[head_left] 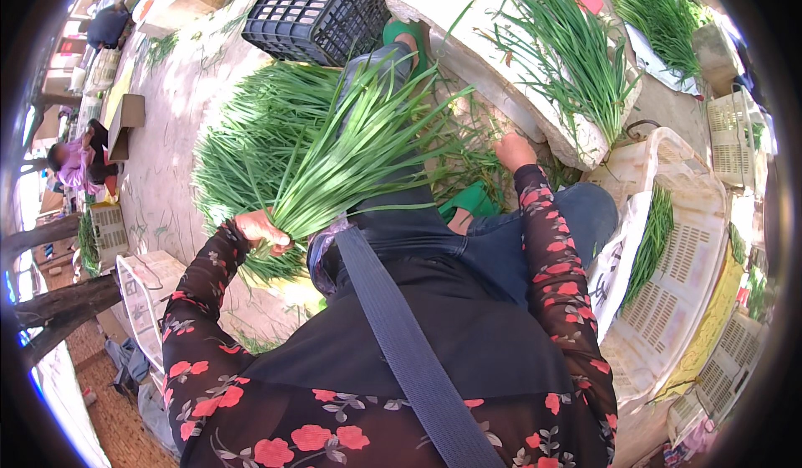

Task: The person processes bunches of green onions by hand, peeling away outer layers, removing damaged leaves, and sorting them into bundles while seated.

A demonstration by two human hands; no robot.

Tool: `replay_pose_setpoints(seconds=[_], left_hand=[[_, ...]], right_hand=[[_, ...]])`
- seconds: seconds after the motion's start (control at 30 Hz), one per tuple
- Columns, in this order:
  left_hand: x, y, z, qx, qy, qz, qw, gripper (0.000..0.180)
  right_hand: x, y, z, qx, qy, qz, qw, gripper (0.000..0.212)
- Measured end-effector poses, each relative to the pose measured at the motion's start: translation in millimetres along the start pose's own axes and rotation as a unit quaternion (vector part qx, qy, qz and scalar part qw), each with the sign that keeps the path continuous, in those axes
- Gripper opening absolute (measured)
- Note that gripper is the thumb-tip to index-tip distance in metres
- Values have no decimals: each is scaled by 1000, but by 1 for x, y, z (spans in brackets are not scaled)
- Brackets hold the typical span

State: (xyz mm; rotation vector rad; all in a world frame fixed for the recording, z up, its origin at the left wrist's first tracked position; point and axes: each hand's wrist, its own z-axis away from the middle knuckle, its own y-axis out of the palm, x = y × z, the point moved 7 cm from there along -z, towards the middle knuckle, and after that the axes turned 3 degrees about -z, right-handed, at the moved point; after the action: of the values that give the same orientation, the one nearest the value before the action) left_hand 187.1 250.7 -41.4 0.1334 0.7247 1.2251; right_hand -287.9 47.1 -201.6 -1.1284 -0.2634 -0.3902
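My left hand [264, 231] is closed around the base end of a loose bunch of garlic chives [359, 152]. The long green leaves fan out up and to the right, across my left leg. Beneath and left of it lies a large heap of the same chives [242, 138]. My right hand [515, 152] is out over my right side with its fingers curled together. Whether a leaf or scrap is pinched in them I cannot make out. Loose trimmed leaves [472, 163] lie on the ground just left of that hand.
A pale slab [468, 17] at the upper right carries more chives [576, 58]. Ahead stands a black plastic crate [313, 12]. On my right is a white basket [685, 276] with chives inside. A person [79, 159] sits far left beside a cardboard box [127, 125].
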Motion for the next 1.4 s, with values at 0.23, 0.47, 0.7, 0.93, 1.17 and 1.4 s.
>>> replay_pose_setpoints(seconds=[0.23, 0.47, 0.7, 0.93, 1.17, 1.4], left_hand=[[3, -7, 2, 11, 6, -22, 1000, 33], [2, -1, 1, 18, 19, 10, 1000, 30], [-23, -40, 52, -92, 215, -69, 970, 46], [-71, -75, 35, -233, 429, 190, 852, 43], [-38, -139, -167, -326, 359, 450, 750, 18], [26, -145, -339, -299, 192, 446, 822, 18]], right_hand=[[28, -9, 16, 36, -94, -156, 983, 21], [92, -97, 116, 0, -103, -511, 853, 30], [63, -68, 103, -35, -76, -256, 963, 35], [52, -44, 99, -40, -70, -136, 987, 25], [26, -7, 93, -10, -130, -57, 990, 22], [3, 13, 97, 116, -36, -48, 991, 20]])
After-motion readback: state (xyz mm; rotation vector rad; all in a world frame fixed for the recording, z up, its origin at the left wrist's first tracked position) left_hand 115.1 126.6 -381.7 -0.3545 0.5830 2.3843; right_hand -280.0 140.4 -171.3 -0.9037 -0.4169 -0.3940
